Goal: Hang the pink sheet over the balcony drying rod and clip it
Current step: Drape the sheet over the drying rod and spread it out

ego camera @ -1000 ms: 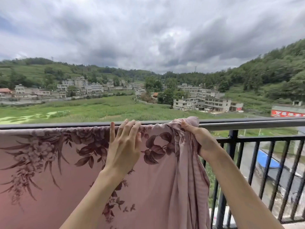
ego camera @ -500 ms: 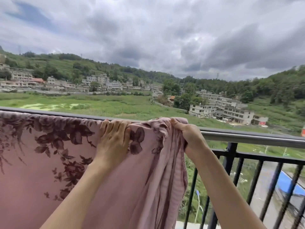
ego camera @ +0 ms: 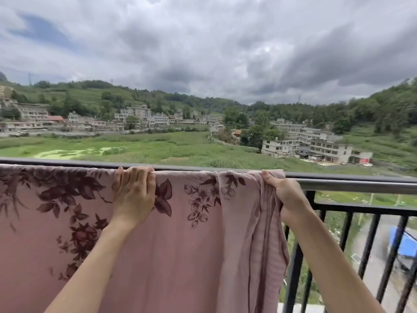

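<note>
While draped over the balcony drying rod above the black railing, pink floral sheet hanging flat, left hand curled over its top edge, right hand clamped on the bunched end.

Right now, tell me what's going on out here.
A person is hanging a pink floral sheet over the balcony rod. The left hand grips the sheet's top edge on the rod; the right hand clutches its bunched right end. No clips are visible, so clipping isn't done yet.
</note>
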`<action>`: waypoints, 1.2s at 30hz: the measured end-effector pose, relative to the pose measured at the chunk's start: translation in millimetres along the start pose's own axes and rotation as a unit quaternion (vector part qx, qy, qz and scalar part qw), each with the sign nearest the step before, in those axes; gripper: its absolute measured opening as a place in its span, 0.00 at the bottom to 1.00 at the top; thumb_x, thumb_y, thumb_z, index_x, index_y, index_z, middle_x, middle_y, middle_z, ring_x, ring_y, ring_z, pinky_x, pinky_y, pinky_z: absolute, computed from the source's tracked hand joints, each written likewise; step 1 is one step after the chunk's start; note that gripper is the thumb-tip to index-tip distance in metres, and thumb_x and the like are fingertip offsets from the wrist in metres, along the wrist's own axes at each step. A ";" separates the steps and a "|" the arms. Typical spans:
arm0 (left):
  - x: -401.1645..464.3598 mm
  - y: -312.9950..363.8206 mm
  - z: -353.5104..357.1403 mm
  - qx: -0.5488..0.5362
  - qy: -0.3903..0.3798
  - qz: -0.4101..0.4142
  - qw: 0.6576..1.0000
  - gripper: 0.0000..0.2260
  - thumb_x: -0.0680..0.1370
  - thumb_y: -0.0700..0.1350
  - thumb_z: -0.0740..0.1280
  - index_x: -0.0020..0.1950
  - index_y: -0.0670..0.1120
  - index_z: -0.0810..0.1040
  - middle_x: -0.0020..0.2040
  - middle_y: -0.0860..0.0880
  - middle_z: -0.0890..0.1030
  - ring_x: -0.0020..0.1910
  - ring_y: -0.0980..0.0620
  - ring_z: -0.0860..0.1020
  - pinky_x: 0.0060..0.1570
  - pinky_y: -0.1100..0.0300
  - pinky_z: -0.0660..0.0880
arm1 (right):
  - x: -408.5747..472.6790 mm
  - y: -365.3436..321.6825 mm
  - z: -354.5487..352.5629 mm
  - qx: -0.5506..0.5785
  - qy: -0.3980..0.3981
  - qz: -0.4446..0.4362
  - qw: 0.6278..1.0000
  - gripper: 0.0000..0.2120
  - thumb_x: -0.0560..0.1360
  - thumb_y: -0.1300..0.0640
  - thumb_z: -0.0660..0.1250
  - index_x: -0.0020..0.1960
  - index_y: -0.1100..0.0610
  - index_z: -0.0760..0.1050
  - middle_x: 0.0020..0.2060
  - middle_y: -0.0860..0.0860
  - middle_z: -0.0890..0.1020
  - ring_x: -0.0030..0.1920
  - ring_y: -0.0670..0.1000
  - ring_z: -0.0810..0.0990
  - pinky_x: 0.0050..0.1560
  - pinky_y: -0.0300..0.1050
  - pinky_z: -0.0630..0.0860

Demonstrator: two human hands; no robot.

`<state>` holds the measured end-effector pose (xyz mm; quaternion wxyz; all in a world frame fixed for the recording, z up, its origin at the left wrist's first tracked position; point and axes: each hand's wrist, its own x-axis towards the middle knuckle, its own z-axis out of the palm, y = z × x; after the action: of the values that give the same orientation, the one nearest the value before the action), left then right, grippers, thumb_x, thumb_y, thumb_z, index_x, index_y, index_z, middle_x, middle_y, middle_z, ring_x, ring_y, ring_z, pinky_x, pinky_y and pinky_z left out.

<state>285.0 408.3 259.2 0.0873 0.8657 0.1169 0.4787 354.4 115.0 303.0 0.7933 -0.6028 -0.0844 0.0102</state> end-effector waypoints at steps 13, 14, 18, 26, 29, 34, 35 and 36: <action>-3.9 37.6 -6.7 -0.026 -0.015 -0.006 1.000 0.23 0.77 0.53 0.47 0.62 0.42 0.72 0.61 0.42 0.76 0.67 0.43 0.68 0.73 0.48 0.40 | -14.3 1.4 -48.1 -0.044 0.122 0.002 0.992 0.30 0.56 0.35 0.74 0.44 0.58 0.77 0.43 0.56 0.83 0.48 0.57 0.81 0.59 0.54 0.75; -7.4 50.4 -4.9 -0.033 -0.017 0.022 0.999 0.22 0.78 0.52 0.48 0.64 0.43 0.71 0.64 0.44 0.75 0.69 0.45 0.66 0.73 0.49 0.38 | -15.1 -1.0 -47.3 -0.070 0.104 0.011 0.992 0.33 0.53 0.34 0.73 0.45 0.59 0.78 0.44 0.56 0.83 0.49 0.57 0.81 0.59 0.54 0.75; -15.9 114.6 10.7 -0.064 -0.054 0.153 0.985 0.24 0.78 0.54 0.44 0.69 0.46 0.67 0.69 0.50 0.70 0.73 0.50 0.58 0.72 0.51 0.37 | -5.9 -2.0 -46.8 -0.071 0.095 0.019 0.993 0.27 0.62 0.45 0.76 0.52 0.64 0.78 0.45 0.57 0.83 0.50 0.57 0.81 0.58 0.52 0.76; -17.5 193.3 50.6 -0.002 -0.058 0.169 0.984 0.20 0.77 0.53 0.49 0.62 0.50 0.74 0.52 0.49 0.79 0.52 0.45 0.77 0.60 0.52 0.54 | 9.3 -6.5 -83.4 -0.011 0.079 0.003 0.997 0.10 0.67 0.53 0.75 0.41 0.60 0.81 0.42 0.56 0.84 0.47 0.56 0.82 0.55 0.51 0.78; -14.8 201.7 57.1 -0.002 -0.023 0.140 0.990 0.20 0.77 0.53 0.48 0.56 0.50 0.76 0.49 0.50 0.80 0.50 0.45 0.77 0.57 0.53 0.56 | 16.8 -17.1 -110.0 0.005 0.049 -0.011 0.999 0.06 0.69 0.56 0.74 0.41 0.59 0.82 0.39 0.55 0.83 0.43 0.53 0.81 0.48 0.46 0.77; -15.2 218.3 60.5 0.000 -0.015 0.070 0.997 0.25 0.76 0.56 0.42 0.53 0.47 0.76 0.51 0.48 0.79 0.54 0.45 0.73 0.60 0.51 0.56 | 32.4 -29.4 -151.1 0.005 -0.008 0.000 1.000 0.07 0.69 0.56 0.74 0.40 0.60 0.80 0.38 0.55 0.82 0.43 0.56 0.81 0.53 0.53 0.78; -15.9 219.9 61.6 0.008 -0.013 0.059 0.998 0.26 0.76 0.56 0.42 0.53 0.47 0.76 0.51 0.47 0.78 0.54 0.44 0.73 0.61 0.51 0.56 | 35.5 -31.7 -161.4 0.010 -0.017 0.001 1.000 0.07 0.69 0.55 0.74 0.37 0.58 0.79 0.36 0.54 0.81 0.41 0.56 0.80 0.52 0.54 0.78; -16.5 221.6 62.1 0.015 -0.011 0.048 0.999 0.26 0.75 0.56 0.41 0.52 0.47 0.76 0.51 0.47 0.78 0.55 0.44 0.72 0.62 0.51 0.55 | 39.1 -34.3 -172.6 0.015 -0.025 -0.002 1.000 0.09 0.69 0.55 0.74 0.34 0.57 0.78 0.34 0.53 0.80 0.39 0.55 0.80 0.50 0.53 0.78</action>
<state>355.6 189.0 271.5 0.0527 0.8766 0.0815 0.4713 415.2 -54.5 295.9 0.7998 -0.5905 -0.1052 0.0248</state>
